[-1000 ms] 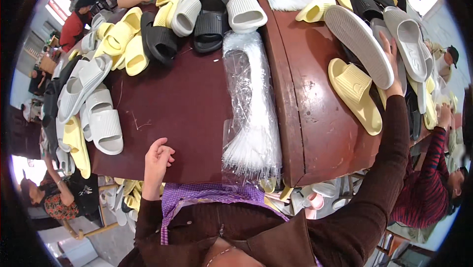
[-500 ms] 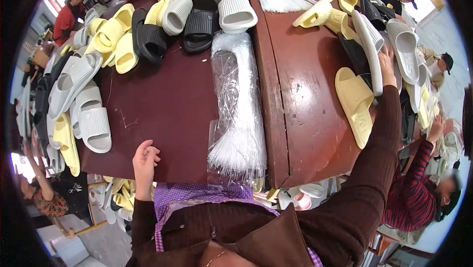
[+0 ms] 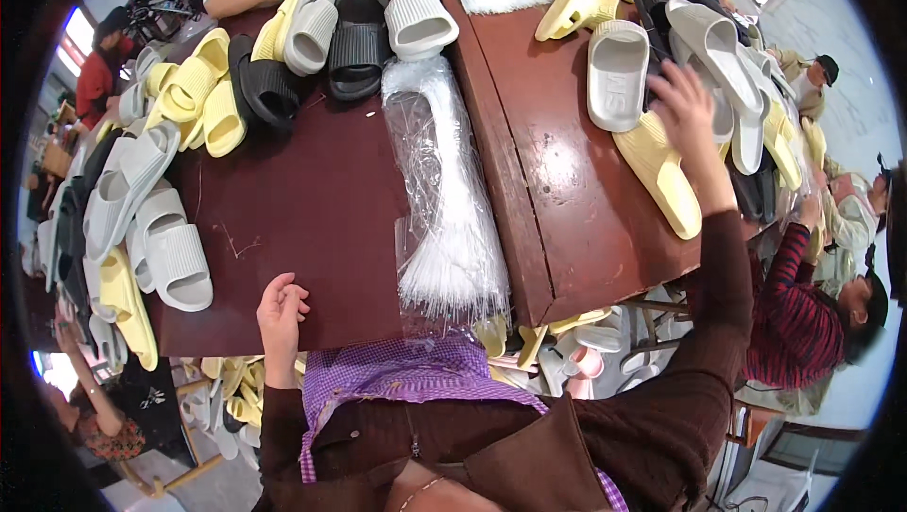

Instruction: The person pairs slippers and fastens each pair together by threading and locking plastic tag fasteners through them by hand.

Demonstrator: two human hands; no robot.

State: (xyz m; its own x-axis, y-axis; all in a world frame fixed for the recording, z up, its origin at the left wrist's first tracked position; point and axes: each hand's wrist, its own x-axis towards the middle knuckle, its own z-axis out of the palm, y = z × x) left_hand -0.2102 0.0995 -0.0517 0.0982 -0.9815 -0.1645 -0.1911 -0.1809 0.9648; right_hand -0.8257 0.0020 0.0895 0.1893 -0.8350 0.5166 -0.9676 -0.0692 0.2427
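Right hand: blurred, fingers spread, nothing visible in it; whether it touches a slipper cannot be told.
Grey slipper: just left of that hand, on the right desk.
Yellow slipper: nearer, its far end partly hidden.
Left hand: loosely half-curled, apparently holding nothing, at the desk's near edge.
Right pile: slippers overlap, hard to count.
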